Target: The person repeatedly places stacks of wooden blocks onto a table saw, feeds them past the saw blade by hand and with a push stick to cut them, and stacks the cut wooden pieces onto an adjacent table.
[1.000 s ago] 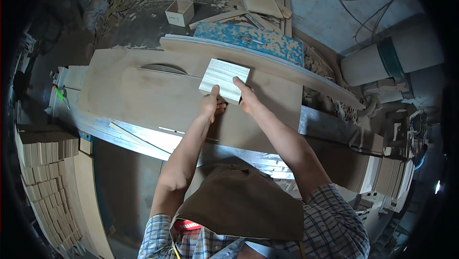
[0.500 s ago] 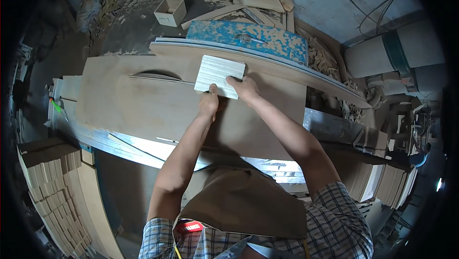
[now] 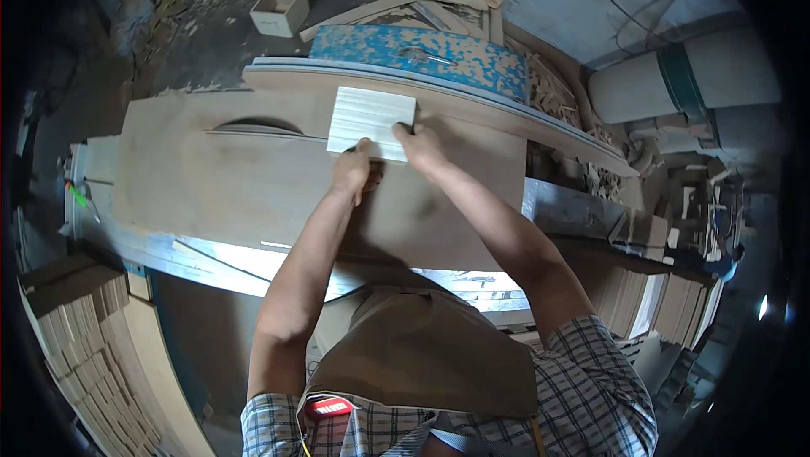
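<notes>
Stack: a pale bundle of thin wood strips (image 3: 371,123) lies flat on the brown plywood table (image 3: 253,195), upper centre of the frame, just above your hands.
Left hand: your left hand (image 3: 353,172) presses its fingertips on the bundle's lower edge, near the middle — fingers curled, pinning it, not wrapped around it.
Right hand: your right hand (image 3: 423,146) bears on the lower right corner, fingers flat against the bundle's right end — pressed on, not closed round.
Far edge: the bundle's upper side sits against the long wooden fence (image 3: 472,111) that runs left to right below the blue speckled board (image 3: 422,56).
Left side: the blade slot (image 3: 253,128) and its curved shadow lie just left of the bundle, level with its lower half.
Open room: bare plywood spreads below and to the right of your hands, down to the metal table rail (image 3: 211,259).
Axis: the bundle's long side runs left-right along the fence; its strip lines follow the same way.
</notes>
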A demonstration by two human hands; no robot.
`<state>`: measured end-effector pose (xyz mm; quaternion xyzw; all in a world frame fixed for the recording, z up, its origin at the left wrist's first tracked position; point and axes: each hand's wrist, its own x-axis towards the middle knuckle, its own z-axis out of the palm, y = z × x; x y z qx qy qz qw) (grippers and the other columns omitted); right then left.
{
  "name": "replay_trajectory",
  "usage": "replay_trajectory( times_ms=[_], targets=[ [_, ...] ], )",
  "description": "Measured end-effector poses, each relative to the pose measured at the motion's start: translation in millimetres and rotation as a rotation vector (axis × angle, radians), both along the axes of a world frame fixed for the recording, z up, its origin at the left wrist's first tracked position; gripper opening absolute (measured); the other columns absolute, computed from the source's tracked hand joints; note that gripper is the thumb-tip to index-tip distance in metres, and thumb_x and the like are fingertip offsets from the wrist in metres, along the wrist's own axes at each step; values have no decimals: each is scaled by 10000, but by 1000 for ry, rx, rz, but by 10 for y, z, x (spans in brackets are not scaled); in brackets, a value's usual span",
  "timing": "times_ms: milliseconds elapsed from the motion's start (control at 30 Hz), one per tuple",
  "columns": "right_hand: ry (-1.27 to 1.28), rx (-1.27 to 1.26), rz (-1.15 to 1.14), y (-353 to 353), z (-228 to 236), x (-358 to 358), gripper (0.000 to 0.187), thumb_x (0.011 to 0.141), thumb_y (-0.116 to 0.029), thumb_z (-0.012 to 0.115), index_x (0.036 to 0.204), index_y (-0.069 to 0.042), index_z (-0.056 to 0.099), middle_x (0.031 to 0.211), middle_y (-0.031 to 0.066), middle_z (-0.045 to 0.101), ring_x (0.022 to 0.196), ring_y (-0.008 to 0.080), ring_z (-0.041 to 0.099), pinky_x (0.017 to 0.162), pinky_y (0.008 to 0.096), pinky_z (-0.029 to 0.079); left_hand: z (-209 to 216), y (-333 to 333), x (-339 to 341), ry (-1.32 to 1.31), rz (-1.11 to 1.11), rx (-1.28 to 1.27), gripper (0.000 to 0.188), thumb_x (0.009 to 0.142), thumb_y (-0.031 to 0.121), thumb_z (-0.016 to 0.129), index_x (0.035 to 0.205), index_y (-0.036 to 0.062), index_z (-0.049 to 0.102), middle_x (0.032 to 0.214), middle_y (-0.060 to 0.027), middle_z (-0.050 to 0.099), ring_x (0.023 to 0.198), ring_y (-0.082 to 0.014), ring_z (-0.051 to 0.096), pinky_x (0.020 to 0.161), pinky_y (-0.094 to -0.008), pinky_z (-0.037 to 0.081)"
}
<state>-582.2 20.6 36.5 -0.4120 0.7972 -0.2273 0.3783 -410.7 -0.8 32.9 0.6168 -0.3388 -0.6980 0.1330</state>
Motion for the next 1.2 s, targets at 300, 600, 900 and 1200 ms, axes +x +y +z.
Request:
replay_trajectory(
  times_ms=[300,600,900,1200],
  targets=[
    [129,38,46,63,-22,2,648,1014,-491,463,1197,104,645,1226,300,676,1219,472,569,1094,504,438,-73,367,17,-87,314,-509,781,1040,361,635,1572,-62,249,1153,-208,699,848,-226,730,664,-319,571],
    [25,20,56,4,-91,9,523,1011,-407,472,1080,53,712,1176,253,708,1192,439,603,1032,502,501,22,329,17,-117,297,-479,761,1036,264,655,1591,-41,233,1202,-197,669,866,-230,732,727,-331,599],
    [79,-8,5,30,-58,59,499,1020,-361,475,1184,69,669,1240,232,680,1214,389,584,1025,491,488,-132,242,-156,13,488,-244,645,1033,301,643,1493,-60,373,1192,-228,652,976,-288,721,831,-392,623],
    [10,-70,18,61,-3,-8,488,1002,-325,485,1157,99,671,1276,294,640,1231,472,560,1049,515,489,-1,-57,-202,-39,137,0,537,1060,371,540,1389,-49,472,1148,-271,675,913,-378,746,755,-466,653]
  ],
)
